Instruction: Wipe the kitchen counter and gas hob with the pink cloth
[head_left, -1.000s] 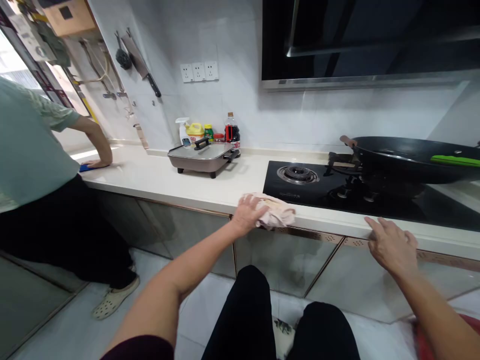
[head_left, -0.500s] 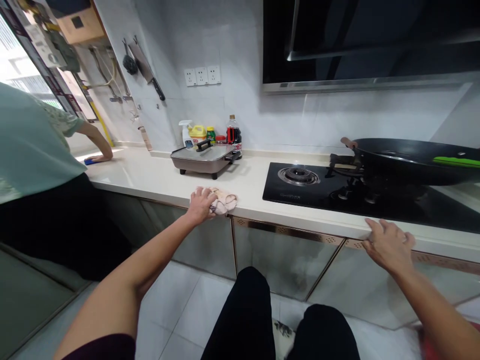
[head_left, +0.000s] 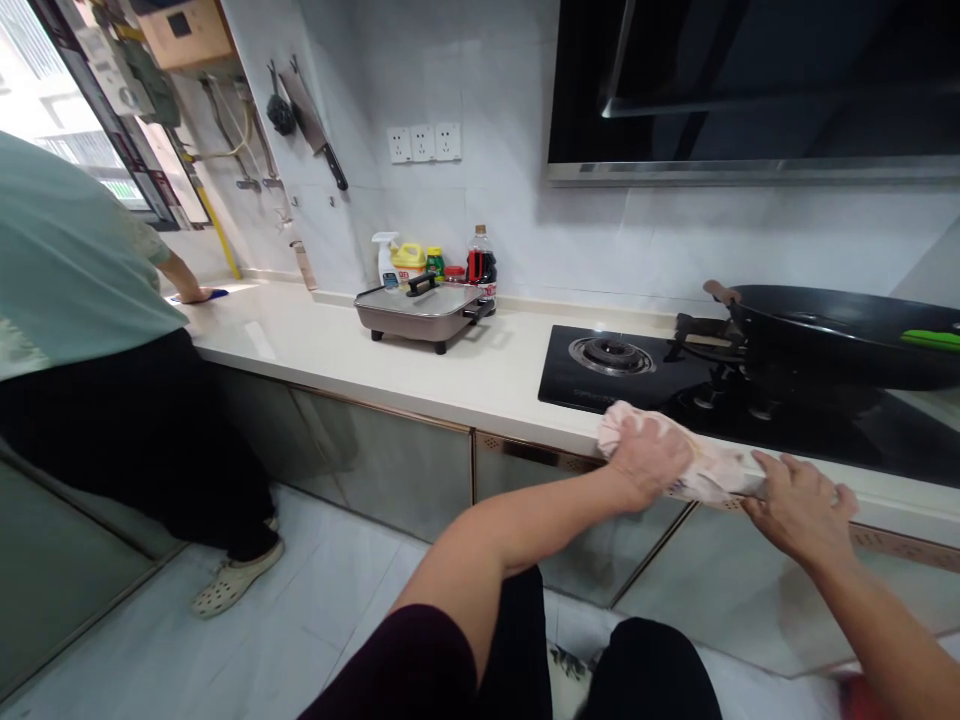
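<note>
A pale pink cloth (head_left: 712, 472) lies bunched over the front edge of the white countertop (head_left: 420, 388), just in front of the gas hob (head_left: 637, 378). My left hand (head_left: 651, 460) presses down on it, with its fingers gripping the fabric. Close by on the right, my right hand (head_left: 804, 508) rests on the counter edge with its fingers stretched out and nothing in it. The cloth's right end reaches almost to that hand's fingertips; whether they touch, I cannot tell.
A large black wok (head_left: 832, 335) stands on the hob's right side. An electric pan with a lid (head_left: 427, 312) sits further left, with a dark sauce bottle (head_left: 481, 268) behind it. At far left, another person (head_left: 82, 270) leans over the counter, one hand on a blue cloth.
My left hand has carried the cloth rightward along the counter edge, up beside my right hand. My right hand stays at the edge. The view has shifted slightly left.
</note>
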